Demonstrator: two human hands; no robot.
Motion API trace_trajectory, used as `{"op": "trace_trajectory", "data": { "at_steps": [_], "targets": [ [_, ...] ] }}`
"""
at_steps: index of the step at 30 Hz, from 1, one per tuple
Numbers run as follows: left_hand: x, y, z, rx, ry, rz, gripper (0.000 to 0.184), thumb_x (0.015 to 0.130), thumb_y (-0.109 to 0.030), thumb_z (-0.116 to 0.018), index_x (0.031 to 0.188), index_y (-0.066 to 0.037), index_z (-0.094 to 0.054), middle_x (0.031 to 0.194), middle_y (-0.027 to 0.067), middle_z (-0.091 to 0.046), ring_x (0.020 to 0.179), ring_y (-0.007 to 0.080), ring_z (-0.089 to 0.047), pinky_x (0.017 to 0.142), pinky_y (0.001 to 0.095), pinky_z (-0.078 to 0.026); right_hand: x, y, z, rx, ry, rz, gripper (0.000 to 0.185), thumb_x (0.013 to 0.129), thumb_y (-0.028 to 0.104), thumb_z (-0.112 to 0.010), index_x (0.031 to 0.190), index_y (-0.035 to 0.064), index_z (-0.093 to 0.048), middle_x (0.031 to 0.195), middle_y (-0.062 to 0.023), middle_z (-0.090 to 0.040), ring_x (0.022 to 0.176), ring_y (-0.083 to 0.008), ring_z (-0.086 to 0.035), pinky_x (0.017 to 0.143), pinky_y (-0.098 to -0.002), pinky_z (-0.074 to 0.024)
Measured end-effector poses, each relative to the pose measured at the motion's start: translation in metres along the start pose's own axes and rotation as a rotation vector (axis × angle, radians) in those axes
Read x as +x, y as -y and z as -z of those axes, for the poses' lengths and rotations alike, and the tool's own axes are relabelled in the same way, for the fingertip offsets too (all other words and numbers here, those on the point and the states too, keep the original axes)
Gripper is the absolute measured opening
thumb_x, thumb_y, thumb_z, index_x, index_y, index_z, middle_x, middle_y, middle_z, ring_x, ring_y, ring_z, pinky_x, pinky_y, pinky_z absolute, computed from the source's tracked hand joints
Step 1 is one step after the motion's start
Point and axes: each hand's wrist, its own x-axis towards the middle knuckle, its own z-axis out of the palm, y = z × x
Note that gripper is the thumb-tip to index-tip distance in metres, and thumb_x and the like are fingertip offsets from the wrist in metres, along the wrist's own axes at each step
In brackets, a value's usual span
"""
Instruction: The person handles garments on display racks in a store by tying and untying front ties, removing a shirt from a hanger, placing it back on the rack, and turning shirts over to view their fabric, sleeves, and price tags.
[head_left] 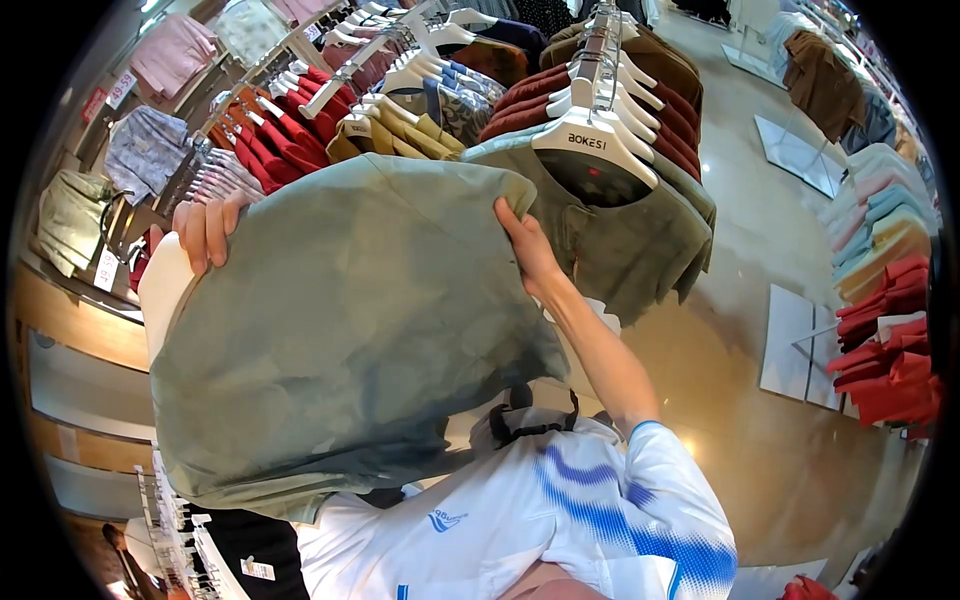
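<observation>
A large olive-green shirt with faint mottled shading is spread out in front of my body, filling the middle of the view. My left hand is closed over its upper left edge, fingers on the near side, thumb hidden. At the upper right corner, my right hand pinches the cloth with the thumb in front and the other fingers mostly behind. Just beyond my right hand, a similar green shirt hangs on a white hanger marked BOKESI.
Behind the held shirt, racks carry maroon tops, mustard tops and red tops. A pale curved panel borders the left hand. Tiled floor runs along the right, with red garments beyond. Black clothing hangs at lower left.
</observation>
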Motion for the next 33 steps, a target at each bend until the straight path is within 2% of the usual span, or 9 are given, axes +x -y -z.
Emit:
{"op": "trace_trajectory", "data": {
  "at_steps": [4, 6, 8, 12, 26, 28, 30, 32, 33],
  "targets": [
    [-0.002, 0.01, 0.008, -0.041, 0.049, -0.089, 0.03, 0.102, -0.031, -0.029, 0.094, -0.01, -0.048, 0.081, -0.0029, -0.064, 0.077, 0.0123, -0.057, 0.086, 0.0302, -0.034, -0.008, -0.004, 0.006, 0.045, -0.006, -0.047, 0.031, 0.096, 0.03, -0.06, 0.111, 0.0023, -0.062, 0.102, -0.0029, -0.068, 0.085, -0.01, -0.064, 0.076, -0.0259, -0.0522],
    [-0.001, 0.004, 0.009, -0.004, 0.073, 0.024, 0.029, 0.102, -0.03, -0.03, 0.094, -0.009, -0.049, 0.081, -0.0023, -0.064, 0.077, 0.0127, -0.057, 0.086, 0.0295, -0.035, -0.012, -0.003, 0.012, 0.055, -0.032, -0.049, 0.03, 0.096, 0.028, -0.06, 0.11, 0.0014, -0.063, 0.101, -0.0032, -0.068, 0.083, -0.0094, -0.063, 0.076, -0.0257, -0.0518],
    [-0.004, 0.004, 0.008, -0.013, 0.048, 0.027, 0.032, 0.102, -0.031, -0.029, 0.093, -0.009, -0.049, 0.08, -0.0025, -0.063, 0.076, 0.0125, -0.056, 0.086, 0.0295, -0.035, -0.016, 0.001, 0.026, 0.036, 0.126, -0.002, 0.029, 0.096, 0.026, -0.061, 0.109, 0.0001, -0.063, 0.099, -0.0037, -0.069, 0.081, -0.0094, -0.064, 0.075, -0.0255, -0.0521],
    [-0.009, 0.009, -0.004, -0.025, -0.087, 0.051, 0.039, 0.101, -0.036, -0.022, 0.09, -0.009, -0.048, 0.075, -0.0026, -0.062, 0.071, 0.0119, -0.054, 0.084, 0.0294, -0.035, -0.025, 0.019, 0.038, -0.179, 0.068, 0.16, 0.026, 0.096, 0.026, -0.062, 0.102, 0.0012, -0.066, 0.087, -0.0002, -0.069, 0.072, -0.0062, -0.062, 0.066, -0.0231, -0.0502],
    [-0.027, 0.03, 0.008, -0.09, -0.032, -0.029, 0.038, 0.1, -0.035, -0.026, 0.087, -0.009, -0.05, 0.072, -0.0026, -0.061, 0.07, 0.0119, -0.054, 0.083, 0.0298, -0.034, -0.043, 0.038, 0.048, -0.285, -0.027, 0.065, 0.038, 0.095, 0.039, -0.061, 0.089, 0.0015, -0.068, 0.078, 0.0013, -0.067, 0.066, -0.0061, -0.06, 0.06, -0.0246, -0.0478],
    [-0.023, 0.031, 0.002, -0.109, -0.018, 0.018, 0.037, 0.101, -0.035, -0.031, 0.087, -0.008, -0.052, 0.072, -0.0021, -0.061, 0.07, 0.0126, -0.055, 0.082, 0.0303, -0.035, -0.031, 0.018, 0.074, -0.951, -0.086, 0.158, 0.022, 0.092, 0.024, -0.062, 0.09, 0.0021, -0.066, 0.08, -0.0022, -0.069, 0.067, -0.0093, -0.063, 0.064, -0.0277, -0.0488],
    [-0.018, 0.027, -0.015, 0.154, -0.142, 0.332, 0.045, 0.1, -0.043, -0.028, 0.086, -0.008, -0.052, 0.073, -0.0015, -0.062, 0.069, 0.0136, -0.055, 0.079, 0.0304, -0.034, -0.034, -0.01, 0.095, -1.273, -0.156, 0.299, 0.019, 0.09, 0.02, -0.062, 0.097, 0.0029, -0.065, 0.078, -0.007, -0.069, 0.066, -0.0137, -0.066, 0.062, -0.0297, -0.0502],
    [-0.029, 0.029, -0.011, 0.188, -0.152, 0.346, 0.051, 0.098, -0.049, -0.024, 0.085, -0.008, -0.051, 0.069, 0.0004, -0.059, 0.065, 0.0148, -0.052, 0.076, 0.0308, -0.033, -0.04, -0.034, 0.113, -1.238, -0.083, 0.341, 0.021, 0.089, 0.02, -0.062, 0.102, 0.0033, -0.063, 0.08, -0.0108, -0.069, 0.066, -0.0172, -0.068, 0.06, -0.0308, -0.0519],
    [-0.034, 0.029, -0.011, 0.243, -0.21, 0.358, 0.052, 0.097, -0.049, -0.022, 0.084, -0.008, -0.05, 0.068, 0.0015, -0.056, 0.064, 0.0152, -0.05, 0.074, 0.0314, -0.033, -0.051, -0.027, 0.101, -1.204, -0.048, 0.202, 0.025, 0.089, 0.021, -0.063, 0.106, 0.0023, -0.062, 0.086, -0.0113, -0.069, 0.067, -0.0166, -0.068, 0.061, -0.0293, -0.0531]
  ]
}}
